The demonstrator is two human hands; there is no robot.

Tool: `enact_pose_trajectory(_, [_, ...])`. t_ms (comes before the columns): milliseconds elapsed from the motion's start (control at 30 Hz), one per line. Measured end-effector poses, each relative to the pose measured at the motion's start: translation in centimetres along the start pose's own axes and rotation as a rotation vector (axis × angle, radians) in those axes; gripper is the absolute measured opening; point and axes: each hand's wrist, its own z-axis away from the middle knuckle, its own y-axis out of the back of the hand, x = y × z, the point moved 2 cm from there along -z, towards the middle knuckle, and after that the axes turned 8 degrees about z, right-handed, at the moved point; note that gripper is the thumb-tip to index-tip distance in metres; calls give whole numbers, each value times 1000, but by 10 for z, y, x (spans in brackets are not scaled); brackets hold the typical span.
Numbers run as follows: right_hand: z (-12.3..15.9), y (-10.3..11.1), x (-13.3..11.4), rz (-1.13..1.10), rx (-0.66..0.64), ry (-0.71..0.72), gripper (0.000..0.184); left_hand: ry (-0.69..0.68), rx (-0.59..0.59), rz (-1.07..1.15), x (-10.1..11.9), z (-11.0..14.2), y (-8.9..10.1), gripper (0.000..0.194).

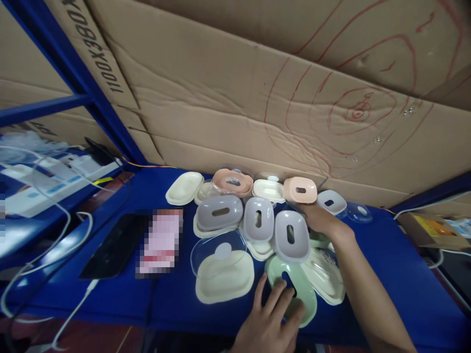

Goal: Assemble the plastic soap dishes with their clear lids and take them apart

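Observation:
My left hand (270,318) rests on a green soap dish tray (307,299) at the front, its fingers spread across the tray's slot. My right hand (312,215) reaches in among the trays, nearest to the peach tray (311,190); its fingers are hidden. Grey trays with oval slots lie close by: one grey tray (300,250) just above the green one, another grey tray (250,228) to its left, and a wider grey tray (206,218) beyond. A cream dish (224,284) lies to the left of my left hand, partly under a clear lid (206,250).
Behind stand a wavy peach tray (221,184), a cream dish (184,189) and a pale grey tray (336,201). On the blue table (165,299) lie a black phone (112,247) with a white cable (75,314) and a blurred pink item (162,240). A cardboard wall (206,98) rises behind.

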Motion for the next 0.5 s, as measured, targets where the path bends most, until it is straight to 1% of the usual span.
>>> enact_pose_trajectory(167, [-6,1,3,70,-59,-60,34,-13,-15,5,0,0,1,30])
enact_pose_trajectory(233, [-8,2,2,94,-70,-82,31,-7,-14,5,0,0,1,30])
enact_pose_trajectory(300, [-10,2,1,110,-82,-90,30,-9,-13,2,0,-1,2,29])
enact_pose_trajectory(433, [-11,-2,-5,129,-99,-99,37,-11,-15,4,1,-1,2,30])
enact_pose_trajectory(500, [-11,-5,-6,141,-105,-119,36,-5,-12,4,1,-1,2,30])
